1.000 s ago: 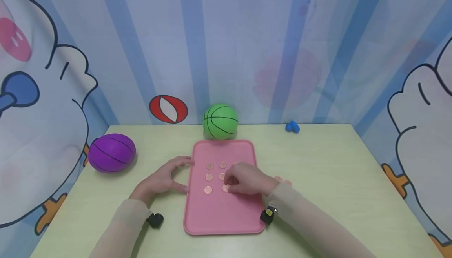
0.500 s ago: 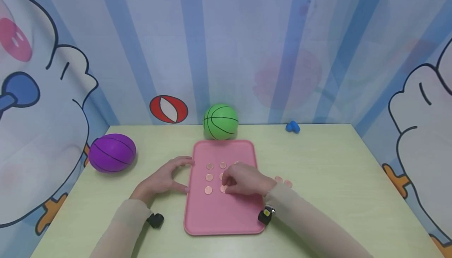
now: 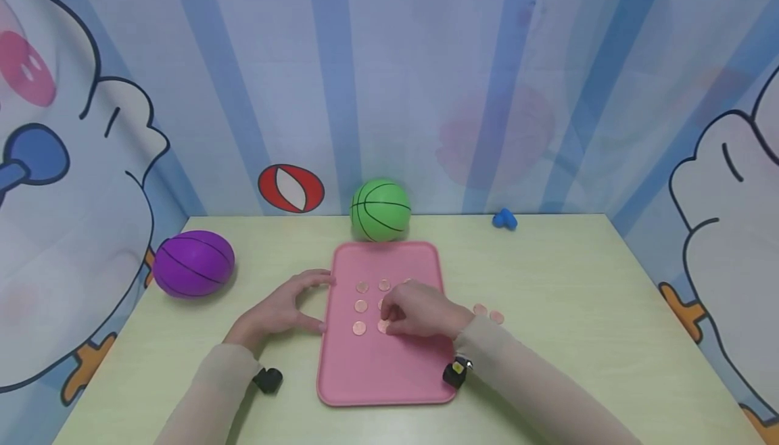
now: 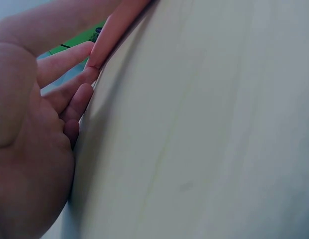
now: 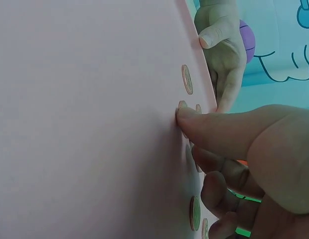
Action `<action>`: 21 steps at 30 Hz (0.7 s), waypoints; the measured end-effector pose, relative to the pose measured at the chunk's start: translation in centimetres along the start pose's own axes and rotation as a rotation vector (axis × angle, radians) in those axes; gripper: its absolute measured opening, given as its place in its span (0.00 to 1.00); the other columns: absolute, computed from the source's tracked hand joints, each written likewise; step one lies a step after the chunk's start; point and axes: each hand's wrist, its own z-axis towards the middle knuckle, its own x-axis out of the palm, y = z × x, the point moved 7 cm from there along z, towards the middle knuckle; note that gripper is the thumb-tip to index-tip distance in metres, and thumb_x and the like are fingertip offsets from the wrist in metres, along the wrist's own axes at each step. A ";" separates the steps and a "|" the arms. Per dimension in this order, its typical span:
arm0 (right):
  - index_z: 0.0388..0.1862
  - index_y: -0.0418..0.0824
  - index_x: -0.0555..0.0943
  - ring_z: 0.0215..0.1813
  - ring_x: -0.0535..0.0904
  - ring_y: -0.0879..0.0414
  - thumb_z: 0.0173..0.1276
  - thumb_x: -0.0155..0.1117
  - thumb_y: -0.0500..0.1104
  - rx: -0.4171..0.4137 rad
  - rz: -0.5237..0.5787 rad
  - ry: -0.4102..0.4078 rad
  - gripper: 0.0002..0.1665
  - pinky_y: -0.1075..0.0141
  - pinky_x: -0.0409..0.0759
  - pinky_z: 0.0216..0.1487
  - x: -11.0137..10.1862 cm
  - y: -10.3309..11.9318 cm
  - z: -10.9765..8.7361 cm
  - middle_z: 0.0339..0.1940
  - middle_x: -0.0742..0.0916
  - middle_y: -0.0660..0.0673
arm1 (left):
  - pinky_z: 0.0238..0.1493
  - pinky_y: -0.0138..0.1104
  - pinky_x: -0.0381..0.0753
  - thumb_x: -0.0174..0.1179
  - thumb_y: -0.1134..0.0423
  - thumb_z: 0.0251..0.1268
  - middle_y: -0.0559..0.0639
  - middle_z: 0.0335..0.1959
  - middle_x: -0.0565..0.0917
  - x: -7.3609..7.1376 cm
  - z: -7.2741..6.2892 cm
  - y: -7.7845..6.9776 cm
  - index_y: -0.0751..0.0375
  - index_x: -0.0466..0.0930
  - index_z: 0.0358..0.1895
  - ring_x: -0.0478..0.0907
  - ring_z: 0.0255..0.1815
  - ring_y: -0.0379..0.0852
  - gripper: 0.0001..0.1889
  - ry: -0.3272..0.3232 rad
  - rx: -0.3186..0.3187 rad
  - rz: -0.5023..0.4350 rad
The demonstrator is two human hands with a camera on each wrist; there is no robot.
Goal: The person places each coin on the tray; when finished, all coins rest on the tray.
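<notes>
A pink tray (image 3: 386, 377) lies on the table with several copper-coloured coins set out in rows, one of them a coin (image 3: 359, 328) at the left of the nearest row. My right hand (image 3: 422, 310) is over the tray, fingers curled, its thumb and fingertips on another coin (image 3: 383, 326) in that row. In the right wrist view the thumb (image 5: 214, 129) covers part of that coin (image 5: 182, 105), which is at the tray surface. My left hand (image 3: 280, 308) is spread at the tray's left edge, thumb and fingertips touching the rim. The right hand partly hides other coins.
Two more coins (image 3: 488, 314) lie on the table right of the tray. A green ball (image 3: 380, 209) stands behind the tray, a purple ball (image 3: 193, 264) at the left. A small blue object (image 3: 504, 219) is near the back edge, before a printed curtain (image 3: 402, 80).
My right hand has shifted slightly left, and the coin under its fingertips has slid left with it over the tray. The left hand stays at the rim.
</notes>
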 end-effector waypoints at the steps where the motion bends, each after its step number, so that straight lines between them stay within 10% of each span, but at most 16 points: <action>1: 0.37 0.49 0.88 0.35 0.79 0.63 0.64 0.80 0.44 0.000 -0.001 0.000 0.07 0.68 0.79 0.42 0.0 0.0 0.0 0.29 0.85 0.59 | 0.81 0.69 0.43 0.85 0.55 0.45 0.52 0.83 0.62 0.0 0.0 0.0 0.48 0.73 0.75 0.52 0.84 0.64 0.48 -0.001 0.001 0.003; 21: 0.39 0.47 0.89 0.35 0.80 0.63 0.69 0.74 0.44 0.012 0.119 -0.045 0.03 0.67 0.83 0.41 -2.7 -1.9 -1.6 0.31 0.86 0.59 | 0.80 0.69 0.42 0.84 0.55 0.46 0.51 0.83 0.62 -0.1 0.0 0.3 0.46 0.74 0.75 0.50 0.85 0.63 0.47 0.000 -0.010 -0.005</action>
